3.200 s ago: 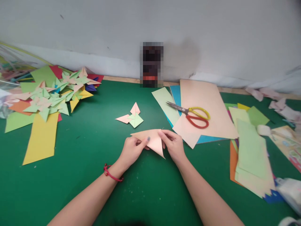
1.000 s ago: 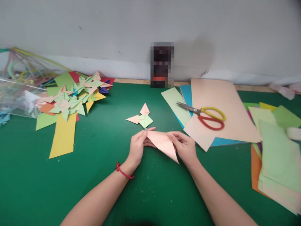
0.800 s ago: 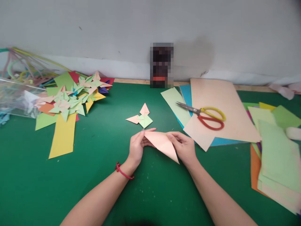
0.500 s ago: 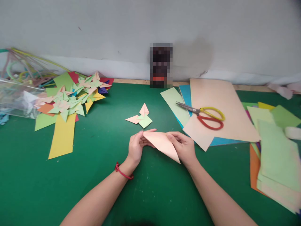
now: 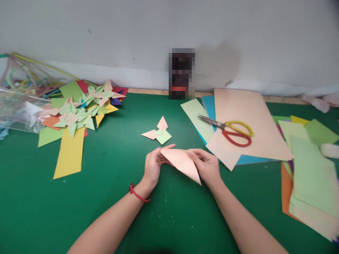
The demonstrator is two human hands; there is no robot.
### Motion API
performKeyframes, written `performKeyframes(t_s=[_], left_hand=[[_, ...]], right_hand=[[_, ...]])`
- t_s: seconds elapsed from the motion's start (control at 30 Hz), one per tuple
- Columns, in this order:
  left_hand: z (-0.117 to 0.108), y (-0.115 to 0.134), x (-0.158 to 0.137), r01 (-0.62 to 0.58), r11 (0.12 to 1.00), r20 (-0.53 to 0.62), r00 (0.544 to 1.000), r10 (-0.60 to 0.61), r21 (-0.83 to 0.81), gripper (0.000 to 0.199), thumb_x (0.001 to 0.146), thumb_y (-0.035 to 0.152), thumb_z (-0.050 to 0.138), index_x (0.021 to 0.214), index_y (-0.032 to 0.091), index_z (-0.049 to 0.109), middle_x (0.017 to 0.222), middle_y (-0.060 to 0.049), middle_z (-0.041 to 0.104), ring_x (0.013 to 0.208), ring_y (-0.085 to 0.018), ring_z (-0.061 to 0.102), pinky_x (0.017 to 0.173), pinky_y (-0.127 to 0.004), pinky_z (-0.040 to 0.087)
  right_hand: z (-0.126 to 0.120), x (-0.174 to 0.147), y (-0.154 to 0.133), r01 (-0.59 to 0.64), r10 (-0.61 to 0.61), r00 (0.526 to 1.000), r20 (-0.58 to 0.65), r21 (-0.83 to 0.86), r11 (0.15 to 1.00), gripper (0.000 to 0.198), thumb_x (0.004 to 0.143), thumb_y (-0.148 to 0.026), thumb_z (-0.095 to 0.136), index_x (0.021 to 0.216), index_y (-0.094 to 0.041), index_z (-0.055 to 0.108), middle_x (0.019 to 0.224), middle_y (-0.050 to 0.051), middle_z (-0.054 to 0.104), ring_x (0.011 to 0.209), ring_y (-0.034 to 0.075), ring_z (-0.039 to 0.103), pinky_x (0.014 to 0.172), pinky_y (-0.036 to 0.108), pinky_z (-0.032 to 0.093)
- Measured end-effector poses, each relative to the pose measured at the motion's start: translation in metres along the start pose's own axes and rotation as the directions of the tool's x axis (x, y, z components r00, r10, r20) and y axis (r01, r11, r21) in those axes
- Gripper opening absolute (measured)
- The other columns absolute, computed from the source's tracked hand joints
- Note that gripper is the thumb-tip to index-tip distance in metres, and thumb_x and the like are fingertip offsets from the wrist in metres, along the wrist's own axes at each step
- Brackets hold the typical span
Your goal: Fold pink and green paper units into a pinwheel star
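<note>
Both hands hold one folded peach paper triangle (image 5: 182, 162) just above the green bench (image 5: 111, 197), near the middle of the scene. The left hand (image 5: 153, 165) pinches the triangle's left corner, fingers curled under and the thumb laid along the top edge. The right hand (image 5: 208, 165) grips the right side, fingers closed on the paper, with the long point hanging toward the near edge.

To fold this cleanly, the edges probably want lining up corner to corner before any crease is pressed, and the crease run firmly with a fingertip against the bench.

Just beyond the hands lies a small folded piece in peach and green (image 5: 159, 132). To the far right, scissors (image 5: 230, 130) rest on a large peach sheet (image 5: 251, 123); a heap of folded pieces (image 5: 82, 109) sits far left.
</note>
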State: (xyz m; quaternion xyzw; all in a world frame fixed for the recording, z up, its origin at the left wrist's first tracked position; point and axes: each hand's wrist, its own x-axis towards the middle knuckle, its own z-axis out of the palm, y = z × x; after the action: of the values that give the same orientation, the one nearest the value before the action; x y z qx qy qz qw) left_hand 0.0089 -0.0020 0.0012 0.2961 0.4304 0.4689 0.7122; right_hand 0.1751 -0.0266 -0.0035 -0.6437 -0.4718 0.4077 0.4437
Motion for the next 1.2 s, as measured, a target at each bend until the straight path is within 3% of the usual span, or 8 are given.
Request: performKeyframes(t_s=[0.2,0.33,0.43,0.53,0.73,0.93,1.2], left_hand=[[-0.001,0.0,0.0,0.0,1.0,0.016,1.0,0.0,0.008,0.044,0.086,0.033,0.035,0.098,0.006,0.068,0.069,-0.009,0.07,0.059,-0.017,0.062,0.057,-0.026,0.049],[0.001,0.0,-0.002,0.001,0.998,0.084,0.996,-0.007,0.07,0.058,0.087,0.049,0.031,0.106,0.005,0.064,0.073,-0.012,0.07,0.059,-0.018,0.063,0.056,-0.029,0.051],[0.006,0.0,-0.004,-0.025,0.98,0.071,0.997,0.011,0.195,0.059,0.082,0.058,0.038,0.089,0.007,0.067,0.069,-0.011,0.069,0.056,-0.018,0.063,0.054,-0.029,0.051],[0.01,0.001,-0.006,0.005,0.933,0.07,0.997,-0.032,0.36,0.04,0.077,0.05,0.055,0.066,0.012,0.063,0.055,-0.005,0.064,0.048,-0.017,0.062,0.048,-0.027,0.05],[0.01,0.001,-0.008,-0.062,0.821,0.221,0.972,-0.079,0.567,0.039,0.082,0.041,0.051,0.061,0.013,0.065,0.057,-0.006,0.066,0.052,-0.016,0.061,0.052,-0.025,0.049],[0.008,-0.006,-0.01,-0.098,0.8,0.223,0.974,-0.046,0.592,0.032,0.084,0.04,0.049,0.081,0.016,0.07,0.064,-0.002,0.065,0.05,-0.012,0.053,0.049,-0.022,0.041],[0.008,-0.008,-0.01,-0.078,0.792,0.224,0.972,-0.075,0.606,0.033,0.082,0.039,0.052,0.069,0.014,0.068,0.061,-0.005,0.066,0.055,-0.015,0.056,0.049,-0.022,0.042]], right_hand=[[0.0,0.0,-0.001,-0.005,0.005,1.0,0.003,0.001,1.0,0.021,0.075,-0.037,0.06,0.074,-0.019,0.069,0.055,0.0,0.062,0.049,0.012,0.053,0.042,0.021,0.038],[0.0,0.0,0.0,-0.005,0.005,1.0,-0.015,0.032,0.999,0.021,0.076,-0.037,0.06,0.074,-0.019,0.069,0.051,-0.001,0.059,0.044,0.011,0.049,0.039,0.021,0.035],[0.0,0.0,0.003,0.003,0.0,0.999,-0.042,0.053,0.999,0.021,0.076,-0.037,0.06,0.076,-0.018,0.069,0.05,-0.002,0.058,0.041,0.01,0.046,0.038,0.021,0.034],[-0.001,-0.001,0.005,0.034,-0.031,0.998,-0.059,0.061,0.998,0.02,0.076,-0.037,0.06,0.077,-0.018,0.069,0.06,0.001,0.064,0.048,0.012,0.053,0.043,0.022,0.04],[0.0,-0.003,0.001,0.077,-0.074,0.995,-0.071,0.043,0.996,0.018,0.077,-0.034,0.059,0.075,-0.019,0.068,0.06,0.0,0.065,0.051,0.012,0.056,0.047,0.022,0.044],[0.005,-0.006,-0.001,0.016,-0.018,1.0,0.011,0.161,0.987,0.02,0.079,-0.036,0.058,0.079,-0.018,0.067,0.034,-0.008,0.042,0.027,0.006,0.034,0.032,0.02,0.029],[0.006,-0.006,-0.002,-0.011,0.013,1.0,-0.009,0.192,0.981,0.021,0.078,-0.037,0.059,0.078,-0.017,0.066,0.034,-0.008,0.042,0.026,0.006,0.033,0.031,0.02,0.025]])
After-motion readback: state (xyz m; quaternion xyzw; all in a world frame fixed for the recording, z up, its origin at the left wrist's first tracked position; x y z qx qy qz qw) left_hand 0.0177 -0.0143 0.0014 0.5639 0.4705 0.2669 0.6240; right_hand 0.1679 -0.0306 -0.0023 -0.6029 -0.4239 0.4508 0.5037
